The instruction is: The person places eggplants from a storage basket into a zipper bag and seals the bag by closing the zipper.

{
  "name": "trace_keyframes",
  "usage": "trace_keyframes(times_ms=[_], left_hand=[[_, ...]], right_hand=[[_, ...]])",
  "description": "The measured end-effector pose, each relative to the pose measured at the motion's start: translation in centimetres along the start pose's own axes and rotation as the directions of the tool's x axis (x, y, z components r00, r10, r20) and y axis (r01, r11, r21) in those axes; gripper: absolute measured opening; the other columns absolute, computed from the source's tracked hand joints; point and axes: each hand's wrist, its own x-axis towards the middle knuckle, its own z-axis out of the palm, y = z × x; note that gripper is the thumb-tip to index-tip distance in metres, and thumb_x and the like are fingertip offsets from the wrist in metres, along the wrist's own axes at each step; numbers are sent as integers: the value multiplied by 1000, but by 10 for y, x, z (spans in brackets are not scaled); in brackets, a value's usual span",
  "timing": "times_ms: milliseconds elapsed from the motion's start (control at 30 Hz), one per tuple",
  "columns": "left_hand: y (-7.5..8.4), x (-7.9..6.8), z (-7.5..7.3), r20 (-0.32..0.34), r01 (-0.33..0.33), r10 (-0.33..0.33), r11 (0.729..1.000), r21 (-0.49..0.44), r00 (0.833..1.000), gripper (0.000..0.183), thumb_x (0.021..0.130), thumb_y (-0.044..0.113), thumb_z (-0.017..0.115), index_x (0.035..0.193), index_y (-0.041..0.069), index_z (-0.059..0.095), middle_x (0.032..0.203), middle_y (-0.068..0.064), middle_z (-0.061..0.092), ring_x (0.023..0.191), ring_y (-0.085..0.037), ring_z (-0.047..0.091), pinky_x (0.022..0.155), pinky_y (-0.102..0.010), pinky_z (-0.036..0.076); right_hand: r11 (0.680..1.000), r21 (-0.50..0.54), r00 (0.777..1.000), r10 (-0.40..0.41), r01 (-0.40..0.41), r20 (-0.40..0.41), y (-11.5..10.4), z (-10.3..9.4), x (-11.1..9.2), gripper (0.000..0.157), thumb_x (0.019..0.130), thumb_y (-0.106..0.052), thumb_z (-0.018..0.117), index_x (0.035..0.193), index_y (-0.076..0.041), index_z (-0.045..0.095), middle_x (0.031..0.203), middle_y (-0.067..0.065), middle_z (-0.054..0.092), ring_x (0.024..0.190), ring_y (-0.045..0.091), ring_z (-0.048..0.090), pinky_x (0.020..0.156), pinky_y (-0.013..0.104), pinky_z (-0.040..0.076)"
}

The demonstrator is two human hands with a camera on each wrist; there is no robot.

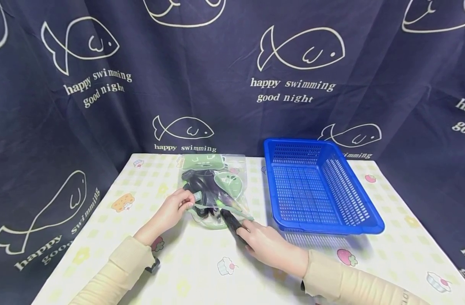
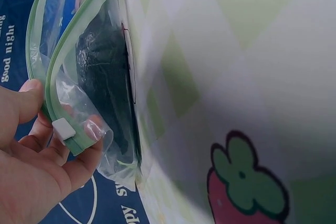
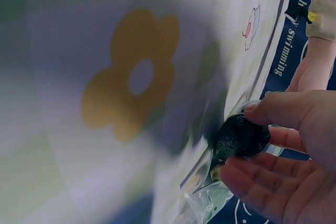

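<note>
A clear zip bag (image 1: 230, 186) with green print and a green zip edge lies on the table, its mouth open toward the front. Several dark, long things (image 1: 201, 184) are inside. My left hand (image 1: 176, 206) pinches the corner of the bag's mouth by the white zip slider (image 2: 64, 128). My right hand (image 1: 264, 245) grips a long, dark, rounded thing (image 1: 233, 226) between thumb and fingers, its far end at the bag's mouth. The right wrist view shows its blunt, textured end (image 3: 241, 137); its exact kind is unclear.
A blue perforated plastic basket (image 1: 329, 228) stands right of the bag, close to the right hand. The table's patterned cloth (image 1: 194, 262) spreads in front. A dark blue curtain (image 1: 232, 76) with fish drawings hangs behind and at the sides.
</note>
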Motion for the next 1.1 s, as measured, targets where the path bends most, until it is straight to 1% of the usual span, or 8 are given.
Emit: trace_keyframes(times_ms=[267, 500, 633, 833, 1100], left_hand=[[-1, -1, 1, 3, -4, 4, 1000, 0, 1000, 7, 86, 10, 63, 85, 14, 57, 82, 3, 50, 74, -11, 47, 66, -25, 45], [-2, -1, 1, 10, -6, 6, 1000, -6, 1000, 5, 87, 15, 61, 84, 13, 57, 83, 3, 50, 74, -11, 47, 66, -25, 45], [-2, 0, 1, 13, -3, 3, 1000, -5, 1000, 5, 87, 15, 61, 85, 13, 57, 83, 3, 50, 75, -10, 47, 66, -25, 45], [-2, 0, 2, 9, -13, 13, 1000, -1, 1000, 6, 86, 12, 62, 85, 15, 57, 83, 3, 50, 75, -10, 47, 67, -25, 45], [-1, 0, 3, -6, -19, 19, 1000, 6, 1000, 9, 86, 9, 63, 83, 16, 56, 82, 3, 50, 75, -10, 48, 66, -25, 45]], right_hand=[[1000, -5, 1000, -1, 1, -20, 3, 2, 0, 36, 69, -18, 78, 99, -15, 60, 94, -1, 58, 81, 14, 61, 52, 28, 51], [1000, -25, 999, -20, 19, -43, 4, 4, 4, 33, 70, -16, 76, 98, -14, 60, 91, -2, 57, 79, 13, 60, 58, 28, 53], [1000, -24, 999, -19, 18, -43, 5, 4, 8, 31, 71, -15, 75, 98, -15, 60, 90, -2, 56, 78, 13, 59, 56, 28, 52], [999, -30, 999, -17, 16, -49, 6, 4, 12, 28, 72, -15, 74, 97, -15, 61, 90, -2, 56, 76, 13, 58, 54, 27, 51], [999, -46, 998, -20, 17, -65, 7, 7, 17, 26, 73, -14, 73, 96, -14, 61, 89, -2, 55, 77, 14, 58, 55, 28, 51]])
